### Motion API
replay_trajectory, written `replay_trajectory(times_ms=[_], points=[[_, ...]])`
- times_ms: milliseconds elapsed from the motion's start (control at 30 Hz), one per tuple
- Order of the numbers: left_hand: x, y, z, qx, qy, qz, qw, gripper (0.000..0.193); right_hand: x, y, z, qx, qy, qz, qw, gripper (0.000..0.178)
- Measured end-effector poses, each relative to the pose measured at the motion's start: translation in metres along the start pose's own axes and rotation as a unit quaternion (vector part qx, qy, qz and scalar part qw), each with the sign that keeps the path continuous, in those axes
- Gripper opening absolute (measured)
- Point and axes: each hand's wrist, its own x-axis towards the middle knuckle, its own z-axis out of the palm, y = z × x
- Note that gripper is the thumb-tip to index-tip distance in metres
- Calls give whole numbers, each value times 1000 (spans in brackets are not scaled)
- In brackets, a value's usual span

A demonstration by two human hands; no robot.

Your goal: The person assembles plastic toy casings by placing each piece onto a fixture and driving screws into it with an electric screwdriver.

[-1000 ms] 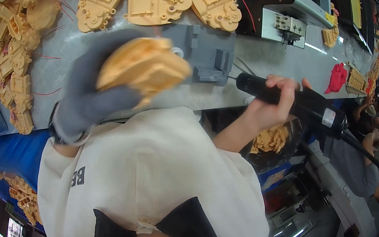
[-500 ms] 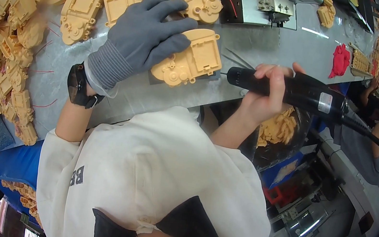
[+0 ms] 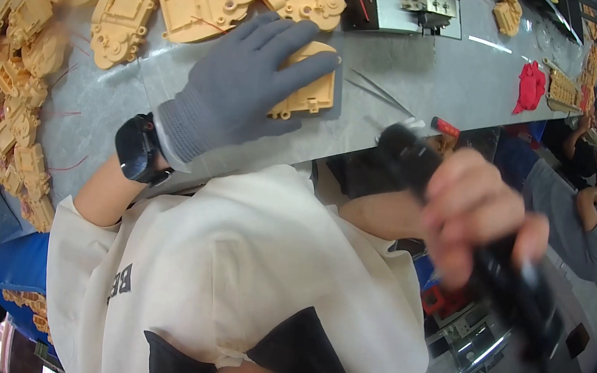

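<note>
My left hand (image 3: pixel 240 83), in a grey knitted glove, lies over a yellow plastic housing (image 3: pixel 316 96) on the table. Its fingers spread across the part and grip it, covering much of its left side. A dark flat pad (image 3: pixel 339 89) shows under the housing's right edge. My bare right hand (image 3: pixel 474 211) is wrapped around a black electric screwdriver (image 3: pixel 413 157), held off the table's near edge to the right. Motion blurs both hand and tool. Metal tweezers (image 3: pixel 382 91) lie on the table between my hands, near a red-handled tool (image 3: pixel 445 127).
Several similar housings (image 3: pixel 205 5) lie beyond my left hand, and a large heap of them (image 3: pixel 13 70) fills the far left. A metal-fronted device (image 3: pixel 426 10) stands at the back. A red cloth (image 3: pixel 530 88) lies at right; another person (image 3: pixel 579 199) sits beyond it.
The screwdriver has swung away from the housing, right and toward me, with my right hand. My left hand has moved further over the housing, which now sits turned and slightly farther back.
</note>
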Motion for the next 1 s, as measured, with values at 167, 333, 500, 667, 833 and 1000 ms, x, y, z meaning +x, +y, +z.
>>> replay_trajectory(times_ms=[167, 333, 500, 667, 833, 1000], points=[[-10, -5, -4, 29, 8, 25, 999, 70, 33, 7, 77, 245, 52, -25, 968, 13], [-9, -1, 4, 31, 61, -4, 998, 69, 34, 13, 94, 285, 68, -126, 948, 14], [-25, -2, -2, 35, 53, -21, 998, 70, 24, -12, 89, 249, 73, -87, 962, 16], [-48, 11, -26, -21, 79, -91, 992, 77, 11, -5, 73, 237, 78, -49, 967, 18], [-52, 15, -18, 6, 179, -124, 976, 73, 9, -18, 56, 212, 78, -12, 974, 21], [-48, -2, 7, 52, 143, -127, 980, 68, 1, -33, 26, 176, 85, 35, 980, 24]])
